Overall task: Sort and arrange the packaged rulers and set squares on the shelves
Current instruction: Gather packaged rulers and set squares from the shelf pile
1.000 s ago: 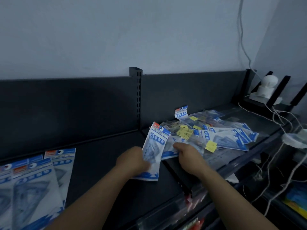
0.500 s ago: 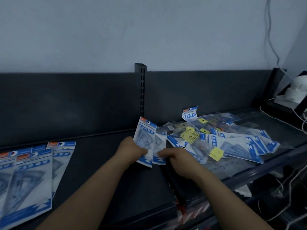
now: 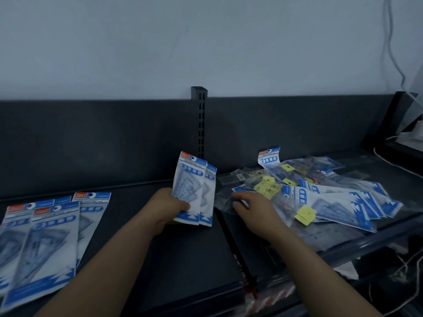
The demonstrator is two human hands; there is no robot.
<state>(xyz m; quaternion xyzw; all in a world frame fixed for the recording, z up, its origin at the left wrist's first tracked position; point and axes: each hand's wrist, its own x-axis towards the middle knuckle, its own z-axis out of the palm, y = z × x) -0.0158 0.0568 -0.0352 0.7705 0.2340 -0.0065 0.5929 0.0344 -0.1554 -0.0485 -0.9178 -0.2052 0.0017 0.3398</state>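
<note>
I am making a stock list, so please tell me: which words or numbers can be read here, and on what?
"GEOMETRIC": header of the rear flat packet on the left.
"2", circled: raised packet header in the pile.
Too blurred to read: held packets, yellow tags.

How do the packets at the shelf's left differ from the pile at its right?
The left packets lie flat in a neat overlapping row, headers all one way; the right pile is a jumbled heap. The right pile includes yellow tags; the left packets show none. Both hold blue-and-white packaging.
</note>
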